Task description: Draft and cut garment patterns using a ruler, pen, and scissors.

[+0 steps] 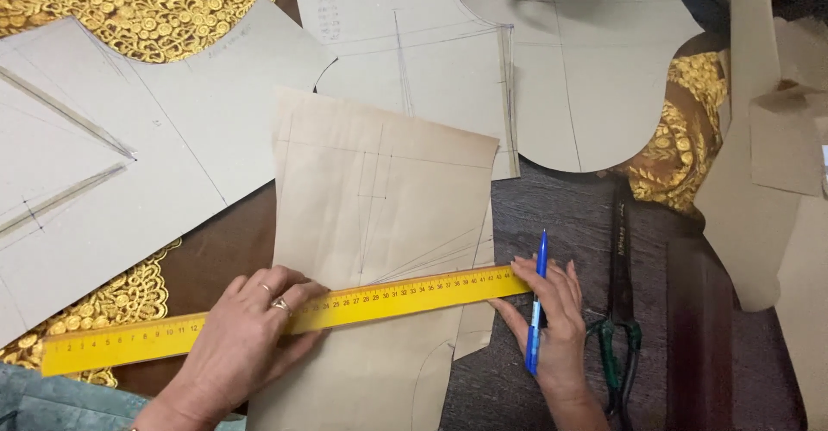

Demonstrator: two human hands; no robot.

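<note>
A long yellow ruler (362, 306) lies slanted across a beige paper pattern piece (379, 190) that carries thin pencil lines. My left hand (250, 336), with rings on two fingers, presses flat on the ruler near its middle-left. My right hand (552, 319) holds a blue pen (536, 310) upright between the fingers, and its fingertips touch the ruler's right end. The pen tip points away from me, just past the paper's right edge.
Grey card pattern pieces (155, 146) cover the table's left and top. Gold lace fabric (681, 138) shows at the right, top left and lower left. Green-handled scissors (619, 310) lie right of my right hand. Beige paper pieces (776, 155) overlap at the right edge.
</note>
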